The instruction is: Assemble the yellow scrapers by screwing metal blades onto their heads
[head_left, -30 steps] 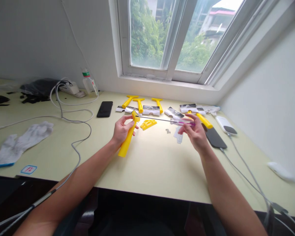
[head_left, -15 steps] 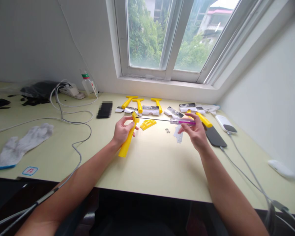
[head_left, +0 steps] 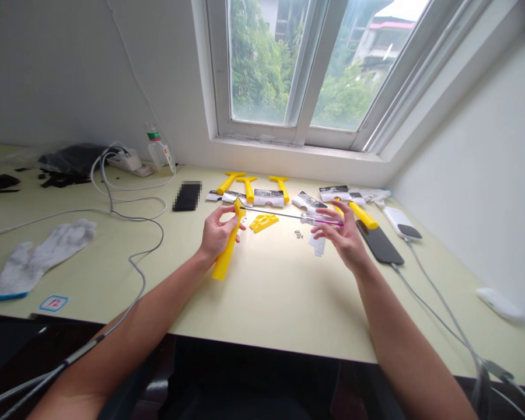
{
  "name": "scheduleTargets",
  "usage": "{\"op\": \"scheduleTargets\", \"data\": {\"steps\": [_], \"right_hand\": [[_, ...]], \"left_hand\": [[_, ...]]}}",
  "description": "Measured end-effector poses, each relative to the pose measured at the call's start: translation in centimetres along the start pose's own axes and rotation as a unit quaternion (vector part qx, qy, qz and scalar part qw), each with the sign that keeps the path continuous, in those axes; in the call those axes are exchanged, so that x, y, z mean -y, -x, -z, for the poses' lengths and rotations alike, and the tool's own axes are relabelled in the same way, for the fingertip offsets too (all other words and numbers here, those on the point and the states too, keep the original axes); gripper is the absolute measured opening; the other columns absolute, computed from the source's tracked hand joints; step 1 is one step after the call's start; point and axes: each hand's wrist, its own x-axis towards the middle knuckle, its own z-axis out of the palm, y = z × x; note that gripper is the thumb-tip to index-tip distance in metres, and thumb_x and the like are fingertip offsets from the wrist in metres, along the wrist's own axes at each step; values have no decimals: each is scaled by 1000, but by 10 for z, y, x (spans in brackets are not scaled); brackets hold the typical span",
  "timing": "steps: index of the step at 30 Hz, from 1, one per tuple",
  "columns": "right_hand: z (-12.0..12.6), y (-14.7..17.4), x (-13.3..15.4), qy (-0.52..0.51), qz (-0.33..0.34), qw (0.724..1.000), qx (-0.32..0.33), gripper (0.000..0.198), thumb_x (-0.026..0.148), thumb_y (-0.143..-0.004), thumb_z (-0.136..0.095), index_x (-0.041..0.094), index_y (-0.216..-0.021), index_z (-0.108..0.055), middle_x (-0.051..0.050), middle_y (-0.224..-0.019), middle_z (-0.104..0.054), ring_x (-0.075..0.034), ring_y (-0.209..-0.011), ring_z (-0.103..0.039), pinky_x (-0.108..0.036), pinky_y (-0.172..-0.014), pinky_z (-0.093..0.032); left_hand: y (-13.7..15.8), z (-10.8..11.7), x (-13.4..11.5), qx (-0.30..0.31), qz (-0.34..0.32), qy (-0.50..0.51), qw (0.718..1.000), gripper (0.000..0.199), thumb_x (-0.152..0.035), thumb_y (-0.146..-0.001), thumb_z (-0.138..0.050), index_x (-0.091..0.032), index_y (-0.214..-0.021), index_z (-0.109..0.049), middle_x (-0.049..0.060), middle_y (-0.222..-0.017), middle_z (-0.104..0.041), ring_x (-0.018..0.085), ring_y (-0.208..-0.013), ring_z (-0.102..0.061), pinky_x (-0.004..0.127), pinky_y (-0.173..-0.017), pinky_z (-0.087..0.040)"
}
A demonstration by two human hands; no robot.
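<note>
My left hand [head_left: 219, 234] is closed around a yellow scraper [head_left: 224, 261], its handle pointing down toward me. Against the scraper's head rests the tip of a screwdriver [head_left: 273, 213], lying almost level. My right hand [head_left: 343, 236] holds its clear and purple handle between thumb and fingers. Just right of the scraper head lie loose yellow plastic parts [head_left: 263, 223]. Several small screws [head_left: 298, 234] form a little pile on the table below the screwdriver. Flat pale blades [head_left: 319, 245] lie partly under my right hand. Whether a screw sits at the tip is too small to tell.
Yellow scrapers [head_left: 247, 188] and printed packets [head_left: 269, 197] line the back by the window. A phone [head_left: 381, 242] and a white power bank [head_left: 402, 223] are on the right. Left are cables [head_left: 135, 217], a white glove [head_left: 48, 254], a bottle [head_left: 160, 154] and a black pixelated object [head_left: 187, 196].
My right hand's fingers have shifted and straightened along the screwdriver handle, which sits slightly further left. My left hand and the scraper have hardly moved.
</note>
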Motion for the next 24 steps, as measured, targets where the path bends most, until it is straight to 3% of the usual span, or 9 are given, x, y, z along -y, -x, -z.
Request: {"op": "scheduleTargets", "data": {"steps": [3, 7, 11, 14, 18, 22, 24], "right_hand": [[-2, 1, 0, 12, -11, 1000, -25, 36, 52, -88, -58, 24, -108, -50, 11, -49, -41, -10, -39, -48, -26, -46, -50], [-1, 1, 2, 7, 9, 1000, 5, 47, 46, -81, -70, 27, -117, -46, 6, -68, -57, -14, -53, -61, -31, -56, -56], [0, 1, 3, 7, 3, 1000, -9, 33, 52, -88, -59, 23, -102, -51, 12, -47, -40, -9, -34, -42, -27, -45, -49], [0, 1, 4, 6, 17, 1000, 5, 45, 44, -80, -73, 26, -112, -48, 9, -57, -52, -12, -45, -55, -28, -51, -53], [-1, 1, 4, -7, 37, 998, -42, 28, 47, -87, -63, 22, -92, -52, 11, -46, -41, -8, -32, -40, -24, -40, -45], [0, 2, 7, 7, 32, 999, -17, 44, 45, -80, -72, 25, -113, -51, 1, -83, -64, -13, -55, -63, -28, -52, -55], [0, 2, 8, 52, 37, 997, -31, 39, 45, -79, -73, 23, -105, -54, 1, -81, -64, -12, -52, -62, -26, -48, -52]], "left_hand": [[-1, 1, 0, 1, -1, -9, 1000, 34, -31, -76, -73, -17, -104, -61, 3, -84, -69, 9, -37, -55, 25, -38, -50], [0, 1, 1, -4, 2, -11, 1000, 36, -32, -75, -73, -17, -105, -61, 2, -79, -69, 10, -37, -56, 26, -39, -51], [1, 0, 1, -2, -1, -11, 1000, 39, -34, -74, -74, -16, -106, -61, 2, -70, -67, 16, -46, -63, 26, -40, -52], [1, -1, 1, -5, -3, -14, 1000, 40, -35, -73, -75, -16, -105, -62, 5, -81, -70, 18, -52, -67, 26, -38, -52], [1, -2, 1, 1, 6, -16, 1000, 39, -35, -73, -75, -15, -103, -62, 8, -95, -70, 18, -55, -68, 25, -38, -52], [1, -2, 1, -1, 4, -18, 1000, 39, -35, -72, -75, -15, -103, -62, 9, -104, -68, 20, -61, -70, 25, -38, -52], [1, -2, 1, -1, 7, -14, 1000, 37, -34, -72, -75, -15, -102, -63, 10, -112, -65, 20, -63, -71, 24, -37, -52]]}}
